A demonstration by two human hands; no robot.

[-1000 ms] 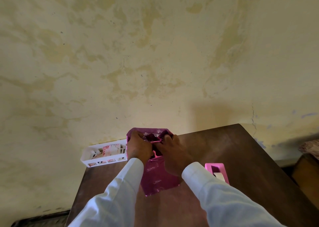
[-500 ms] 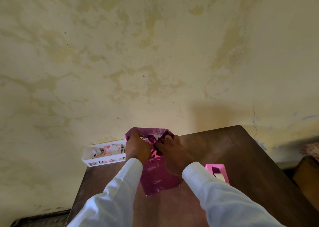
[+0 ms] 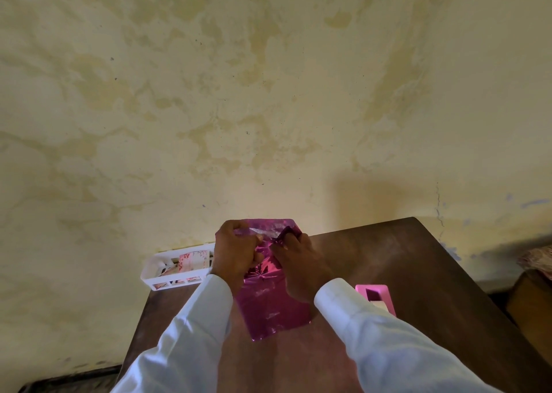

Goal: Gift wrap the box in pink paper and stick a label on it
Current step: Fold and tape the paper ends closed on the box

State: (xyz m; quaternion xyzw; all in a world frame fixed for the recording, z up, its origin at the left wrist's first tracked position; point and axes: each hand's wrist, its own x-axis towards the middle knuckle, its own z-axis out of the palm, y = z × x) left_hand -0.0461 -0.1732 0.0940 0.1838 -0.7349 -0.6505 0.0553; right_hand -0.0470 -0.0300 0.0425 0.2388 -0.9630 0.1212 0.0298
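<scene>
A box covered in shiny pink paper [image 3: 270,306] lies on the dark wooden table [image 3: 388,267], its far end by the wall. My left hand [image 3: 236,258] grips the far left part of the wrapping, fingers curled over the folded paper. My right hand [image 3: 301,264] pinches a dark fold of pink paper at the far right corner. Between the hands a strip of clear tape or film [image 3: 263,231] glints across the far edge. The box itself is hidden under the paper.
A white slotted basket [image 3: 155,276] with patterned paper rolls sits at the table's far left edge against the wall. A pink tape dispenser [image 3: 377,295] stands right of my right sleeve. The stained wall rises just behind the table.
The open pocket of paper at the far end has been folded flatter. My left hand shifted slightly left along the far edge, and a clear strip now shows between the hands.
</scene>
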